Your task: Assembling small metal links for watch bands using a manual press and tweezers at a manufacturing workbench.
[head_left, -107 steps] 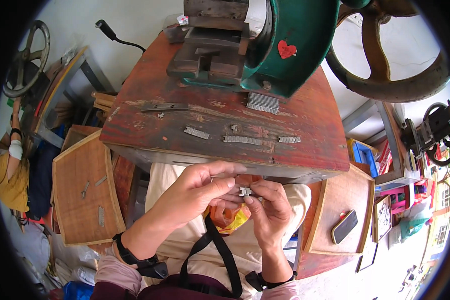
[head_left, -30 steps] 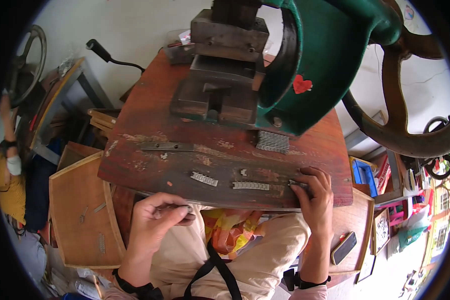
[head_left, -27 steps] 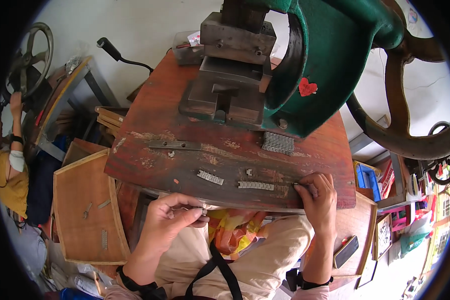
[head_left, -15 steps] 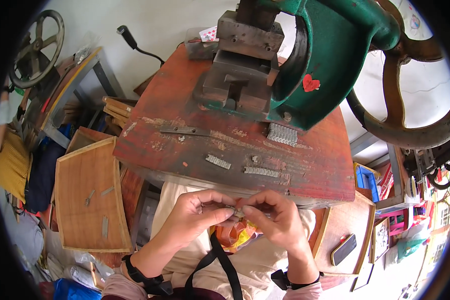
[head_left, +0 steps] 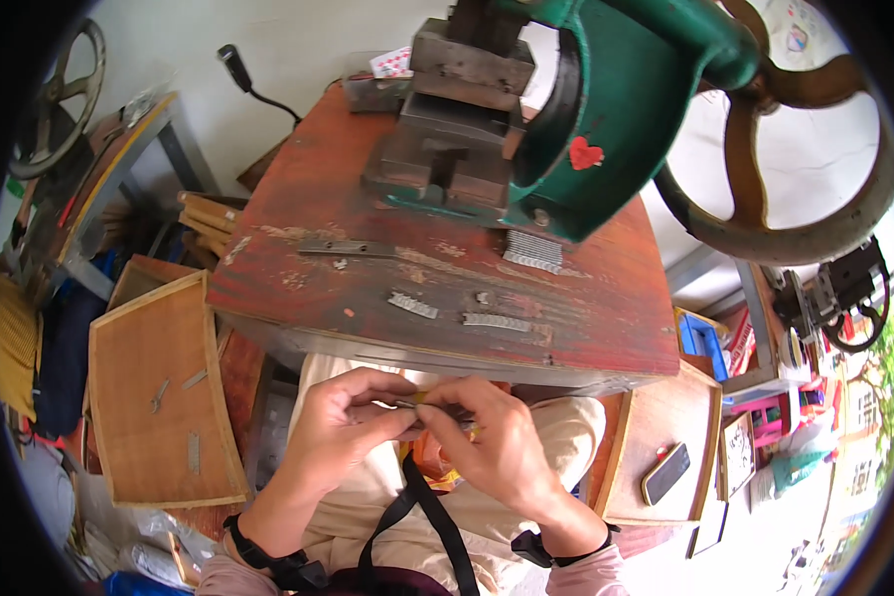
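Observation:
Both my hands meet over my lap, just in front of the bench edge. My left hand (head_left: 340,429) pinches a small grey metal piece (head_left: 407,404) between thumb and fingers. From the other side, my right hand (head_left: 489,437) grips the same piece; fingers cover most of it, so its exact kind is hidden. Beyond them on the worn red bench (head_left: 606,338) lie two short rows of small metal parts, the left row (head_left: 413,305) and the right row (head_left: 497,322). A larger block of such parts (head_left: 533,250) sits near the press base.
A green hand press (head_left: 656,89) with a large wheel (head_left: 750,169) stands on the bench. A flat metal bar (head_left: 348,248) lies left of it. Wooden trays flank me: the left tray (head_left: 159,397) holds a few metal bits, the right tray (head_left: 690,427) a phone (head_left: 666,474).
The whole view has shifted slightly, so the bench sits further left and higher. My hands have moved a little left and nearer to me, still pinching the small metal piece.

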